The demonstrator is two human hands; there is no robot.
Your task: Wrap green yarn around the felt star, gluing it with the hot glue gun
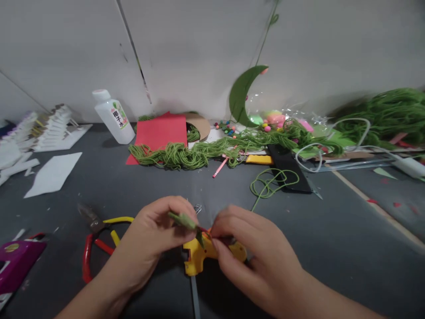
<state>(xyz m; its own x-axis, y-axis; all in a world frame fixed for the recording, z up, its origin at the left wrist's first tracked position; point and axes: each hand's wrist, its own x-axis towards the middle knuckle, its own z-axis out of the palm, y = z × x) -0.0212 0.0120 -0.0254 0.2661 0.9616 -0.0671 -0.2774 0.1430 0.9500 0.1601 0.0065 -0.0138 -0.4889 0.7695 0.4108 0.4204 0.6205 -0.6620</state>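
Note:
My left hand (162,230) is closed in a pinch on a small green felt piece (183,220), which looks folded. Close beside it, my right hand (252,252) has thumb and fingers pressed together at the piece's edge. A bit of dark red shows between the two hands, but what the right fingertips grip is too small to tell. Just below the hands, a yellow glue gun (195,259) lies on the dark table, partly covered by the right hand. A green cord (265,184) runs from a loose coil down behind the right hand.
Left of my hands lie pliers (96,226) with red and yellow handles. Along the wall are a white bottle (114,117), red sheets (161,130), green yarn (179,156) and a hanging green crescent (239,95). A black-and-yellow cutter (260,159) and white cable (308,168) lie at right.

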